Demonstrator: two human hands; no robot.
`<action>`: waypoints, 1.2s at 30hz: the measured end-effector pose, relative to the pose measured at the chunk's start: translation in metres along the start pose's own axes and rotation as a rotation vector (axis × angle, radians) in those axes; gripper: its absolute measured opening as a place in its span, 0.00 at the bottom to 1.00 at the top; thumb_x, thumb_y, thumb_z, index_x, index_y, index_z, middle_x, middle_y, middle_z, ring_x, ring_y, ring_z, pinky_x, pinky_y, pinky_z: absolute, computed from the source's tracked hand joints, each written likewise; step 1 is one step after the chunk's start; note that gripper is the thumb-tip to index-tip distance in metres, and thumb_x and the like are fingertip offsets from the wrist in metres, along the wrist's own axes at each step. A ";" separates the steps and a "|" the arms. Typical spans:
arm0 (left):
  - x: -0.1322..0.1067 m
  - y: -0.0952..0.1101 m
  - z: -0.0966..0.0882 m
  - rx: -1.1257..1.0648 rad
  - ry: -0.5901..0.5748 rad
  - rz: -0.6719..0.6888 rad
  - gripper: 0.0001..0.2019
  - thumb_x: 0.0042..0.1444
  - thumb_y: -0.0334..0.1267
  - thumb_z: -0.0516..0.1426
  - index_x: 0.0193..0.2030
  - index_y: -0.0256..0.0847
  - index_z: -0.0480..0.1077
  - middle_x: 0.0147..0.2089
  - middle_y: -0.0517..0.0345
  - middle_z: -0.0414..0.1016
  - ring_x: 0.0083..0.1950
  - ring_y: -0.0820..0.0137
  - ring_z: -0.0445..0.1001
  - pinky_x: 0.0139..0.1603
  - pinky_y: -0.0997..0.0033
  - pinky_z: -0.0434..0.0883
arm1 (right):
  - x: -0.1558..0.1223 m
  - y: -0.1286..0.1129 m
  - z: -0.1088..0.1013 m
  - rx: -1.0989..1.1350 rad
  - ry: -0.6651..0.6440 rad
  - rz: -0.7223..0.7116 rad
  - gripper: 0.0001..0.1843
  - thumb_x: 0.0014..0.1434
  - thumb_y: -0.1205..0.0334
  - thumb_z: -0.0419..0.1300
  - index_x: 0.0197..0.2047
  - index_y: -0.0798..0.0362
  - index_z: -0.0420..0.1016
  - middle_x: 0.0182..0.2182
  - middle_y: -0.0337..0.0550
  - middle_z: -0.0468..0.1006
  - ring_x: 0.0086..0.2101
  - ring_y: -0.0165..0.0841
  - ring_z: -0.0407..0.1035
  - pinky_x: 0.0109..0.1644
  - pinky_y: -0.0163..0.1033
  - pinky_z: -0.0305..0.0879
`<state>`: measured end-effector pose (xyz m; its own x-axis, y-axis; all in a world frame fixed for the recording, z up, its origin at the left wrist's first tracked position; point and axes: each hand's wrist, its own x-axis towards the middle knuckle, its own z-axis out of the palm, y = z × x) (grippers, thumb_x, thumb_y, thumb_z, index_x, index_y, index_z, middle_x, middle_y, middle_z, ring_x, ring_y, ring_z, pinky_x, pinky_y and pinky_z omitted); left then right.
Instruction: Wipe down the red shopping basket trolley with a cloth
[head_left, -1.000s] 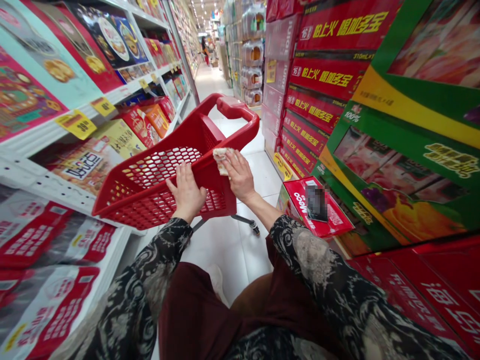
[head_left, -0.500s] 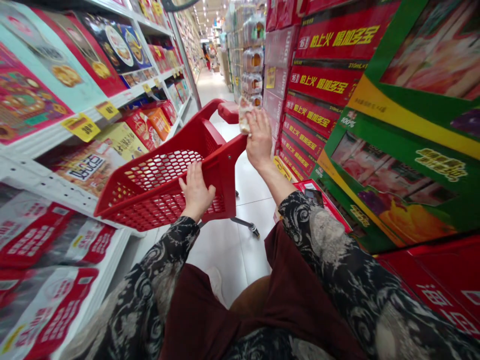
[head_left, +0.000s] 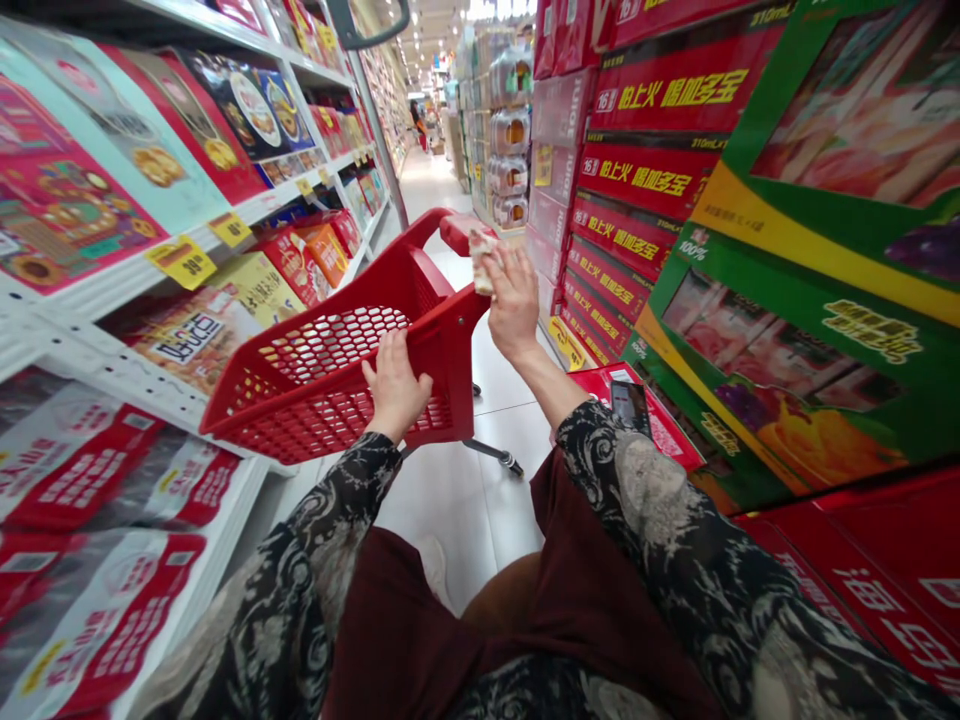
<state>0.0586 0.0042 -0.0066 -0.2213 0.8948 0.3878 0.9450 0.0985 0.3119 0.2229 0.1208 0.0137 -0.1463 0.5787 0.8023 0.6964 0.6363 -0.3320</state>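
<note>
A red plastic shopping trolley basket (head_left: 315,390) with mesh sides stands in front of me on a wheeled frame, its handle (head_left: 456,232) at the far end. My left hand (head_left: 396,387) grips the near side of the basket over its rim. My right hand (head_left: 514,305) is raised beside the upper rail, close to the handle. Pinched in its fingers is a folded pale wipe or tissue (head_left: 481,262), which sits against or just above the rail; I cannot tell which.
Shelves of boxed food with yellow price tags (head_left: 182,262) line the left. Stacked red drink cartons (head_left: 645,180) and large green boxes (head_left: 825,300) line the right. A phone (head_left: 628,405) lies on a low red carton. A person (head_left: 417,122) stands far down the tiled aisle.
My right hand and the wipe have moved up and forward from the basket's side toward the handle. My left hand has stayed on the rim, and the view has shifted slightly.
</note>
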 end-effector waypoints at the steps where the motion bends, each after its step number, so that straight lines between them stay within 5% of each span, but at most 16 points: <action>1: 0.000 0.000 0.000 -0.005 0.004 -0.003 0.39 0.47 0.34 0.52 0.68 0.35 0.46 0.71 0.44 0.48 0.72 0.59 0.45 0.68 0.43 0.44 | 0.002 0.003 -0.001 -0.004 0.000 0.014 0.24 0.65 0.70 0.44 0.62 0.47 0.62 0.64 0.40 0.58 0.67 0.36 0.40 0.69 0.58 0.39; 11: 0.009 0.000 -0.004 0.052 -0.012 0.038 0.39 0.47 0.34 0.53 0.68 0.35 0.48 0.68 0.40 0.53 0.68 0.54 0.53 0.66 0.44 0.51 | -0.051 -0.038 0.018 0.048 -0.112 -0.040 0.24 0.64 0.72 0.44 0.59 0.48 0.66 0.63 0.38 0.62 0.67 0.31 0.41 0.71 0.50 0.42; 20: 0.003 -0.005 0.004 0.199 -0.041 0.105 0.42 0.46 0.30 0.53 0.70 0.34 0.41 0.72 0.39 0.42 0.72 0.56 0.42 0.68 0.40 0.41 | -0.127 -0.024 0.038 0.111 -0.198 -0.100 0.21 0.62 0.74 0.48 0.53 0.52 0.73 0.57 0.47 0.71 0.64 0.35 0.53 0.66 0.51 0.57; 23: 0.001 -0.010 0.006 0.246 -0.038 0.145 0.42 0.47 0.28 0.52 0.70 0.33 0.41 0.72 0.39 0.41 0.73 0.58 0.40 0.68 0.40 0.41 | -0.120 -0.024 0.033 0.174 -0.083 -0.118 0.22 0.62 0.74 0.46 0.53 0.51 0.73 0.56 0.47 0.72 0.64 0.35 0.52 0.65 0.52 0.59; 28: -0.001 -0.012 0.006 0.254 -0.025 0.153 0.42 0.46 0.28 0.52 0.70 0.32 0.42 0.72 0.40 0.40 0.73 0.58 0.40 0.68 0.40 0.42 | -0.067 -0.029 0.020 0.192 0.116 -0.139 0.23 0.63 0.72 0.45 0.56 0.50 0.71 0.59 0.44 0.69 0.66 0.34 0.46 0.67 0.54 0.53; 32: -0.001 -0.012 0.006 0.245 -0.026 0.160 0.41 0.47 0.28 0.51 0.69 0.32 0.43 0.72 0.40 0.41 0.73 0.59 0.41 0.68 0.39 0.43 | -0.059 -0.029 0.025 0.155 0.039 -0.159 0.22 0.63 0.72 0.46 0.55 0.49 0.72 0.58 0.45 0.70 0.65 0.35 0.48 0.67 0.55 0.52; 36: -0.002 -0.013 0.005 0.239 -0.031 0.163 0.41 0.46 0.28 0.51 0.70 0.33 0.44 0.72 0.42 0.42 0.73 0.59 0.41 0.68 0.42 0.44 | -0.092 -0.030 0.038 0.117 -0.056 -0.189 0.20 0.63 0.72 0.48 0.54 0.50 0.73 0.57 0.47 0.70 0.64 0.37 0.51 0.65 0.55 0.56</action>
<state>0.0476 0.0034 -0.0155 -0.0582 0.9197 0.3882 0.9982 0.0491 0.0333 0.1888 0.0679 -0.0696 -0.3078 0.4692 0.8277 0.5670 0.7891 -0.2364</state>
